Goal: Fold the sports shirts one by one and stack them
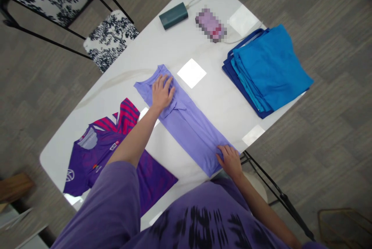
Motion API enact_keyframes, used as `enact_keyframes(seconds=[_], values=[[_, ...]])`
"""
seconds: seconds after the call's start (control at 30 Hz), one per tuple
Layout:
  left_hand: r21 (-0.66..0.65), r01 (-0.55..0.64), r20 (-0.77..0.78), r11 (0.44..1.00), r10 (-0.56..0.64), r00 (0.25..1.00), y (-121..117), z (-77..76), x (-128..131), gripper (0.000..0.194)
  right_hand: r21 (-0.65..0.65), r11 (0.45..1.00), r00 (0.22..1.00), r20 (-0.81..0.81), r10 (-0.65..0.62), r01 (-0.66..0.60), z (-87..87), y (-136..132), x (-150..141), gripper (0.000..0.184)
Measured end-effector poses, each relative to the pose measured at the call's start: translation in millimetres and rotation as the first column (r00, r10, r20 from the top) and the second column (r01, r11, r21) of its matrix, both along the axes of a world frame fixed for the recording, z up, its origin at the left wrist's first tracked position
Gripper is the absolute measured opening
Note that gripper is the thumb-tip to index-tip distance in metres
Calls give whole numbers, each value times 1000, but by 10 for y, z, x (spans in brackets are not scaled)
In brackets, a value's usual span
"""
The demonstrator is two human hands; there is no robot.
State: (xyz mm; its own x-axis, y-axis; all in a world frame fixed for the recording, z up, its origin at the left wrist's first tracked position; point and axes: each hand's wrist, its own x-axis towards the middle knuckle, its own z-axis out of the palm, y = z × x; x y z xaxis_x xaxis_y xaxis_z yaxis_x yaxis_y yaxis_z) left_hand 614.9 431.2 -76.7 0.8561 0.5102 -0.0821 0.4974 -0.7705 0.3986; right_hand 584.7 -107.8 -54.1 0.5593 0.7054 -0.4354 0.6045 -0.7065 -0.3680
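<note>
A lavender shirt (188,125) lies on the white table, folded into a long narrow strip that runs from upper left to lower right. My left hand (162,92) rests on its upper end near the neckline, fingers spread, with small wrinkles in the cloth beside the palm. At the strip's lower end, close to the table edge, my right hand (231,159) touches the cloth with bent fingers and the thumb apart. Partly under my left forearm, a purple and pink jersey (157,179) is spread out on the table.
Blue folded clothes (267,70) are stacked at the table's right edge. Toward the far end lie a dark green power bank (173,16) with a cable and a blurred pink phone-like object (210,25). A patterned chair (112,39) stands beyond the left edge of the table (116,74).
</note>
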Motion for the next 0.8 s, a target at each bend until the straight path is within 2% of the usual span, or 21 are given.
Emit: enact_keyframes(seconds=[0.07,0.17,0.23,0.3,0.37,0.4,0.47,0.53,0.6,0.63,0.67,0.73,0.8], values=[[-52,91,-86,994,-95,992,-83,-19,-70,82,-9,1000,1000,3,14,-14,-8,-32,-23,37],[-83,93,-134,992,-104,985,-21,11,-10,97,11,999,999,-2,38,-38,21,-82,-9,43],[-72,53,-118,996,-61,991,-30,153,28,102,47,999,1000,8,7,-8,66,-111,57,48],[-53,-53,-55,997,50,997,-220,400,-57,102,70,994,995,47,-83,80,121,-137,172,52],[-60,-239,17,969,240,971,-652,694,-324,97,66,984,980,100,-171,165,184,-167,311,53],[-87,-350,33,933,354,935,-954,833,-523,93,59,981,974,123,-193,187,221,-186,378,52],[-164,-565,-43,808,567,823,-1677,1060,-1008,78,51,982,971,153,-186,181,310,-229,481,46],[-261,-698,-237,667,656,716,-2458,1215,-1518,57,65,989,977,160,-139,130,426,-271,524,32],[-382,-752,-360,536,664,656,-3181,1329,-1946,35,97,992,986,139,-93,80,572,-294,507,19],[-446,-761,-393,471,661,639,-3492,1382,-2106,26,118,990,990,108,-91,78,655,-294,481,14],[-504,-750,-403,428,652,643,-3761,1437,-2226,22,140,986,993,65,-102,92,742,-288,448,11],[-584,-722,-401,371,642,654,-4161,1554,-2358,27,179,974,990,-22,-138,140,921,-264,368,10],[-627,-706,-391,328,652,650,-4391,1678,-2395,35,216,963,986,-76,-148,161,1093,-245,279,11]])
